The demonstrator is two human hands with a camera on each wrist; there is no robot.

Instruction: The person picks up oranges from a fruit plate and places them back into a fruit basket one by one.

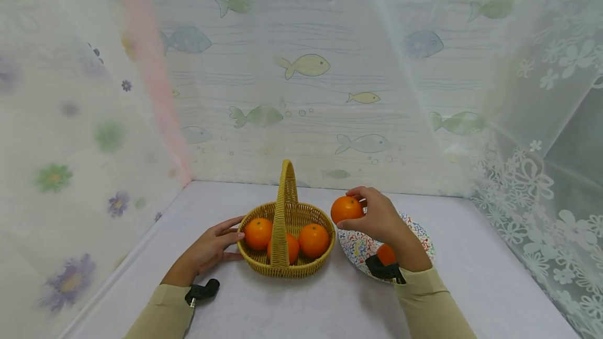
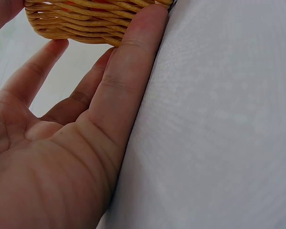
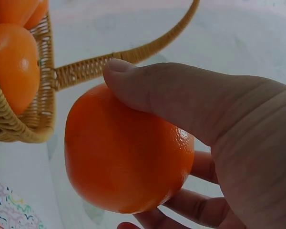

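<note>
An orange (image 1: 346,210) is held up in my right hand (image 1: 380,217), between thumb and fingers, above the plate's left rim and right of the basket. In the right wrist view the thumb lies across the top of this orange (image 3: 128,152). The yellow wicker basket (image 1: 301,272) has a tall arched handle and holds three oranges (image 1: 314,240). At its left side my left hand (image 1: 210,249) touches the wall with extended fingers, which the left wrist view shows against the weave (image 2: 81,21). A multicoloured patterned plate (image 1: 419,232) bears another orange (image 1: 386,254), partly hidden by the right wrist.
A white cloth covers the table (image 1: 245,307). Behind it hangs a curtain (image 1: 301,93) printed with fish, and flowered sheets (image 1: 70,182) close off the sides. Rising from the basket's middle, the handle (image 1: 279,224) stands between its left and right halves.
</note>
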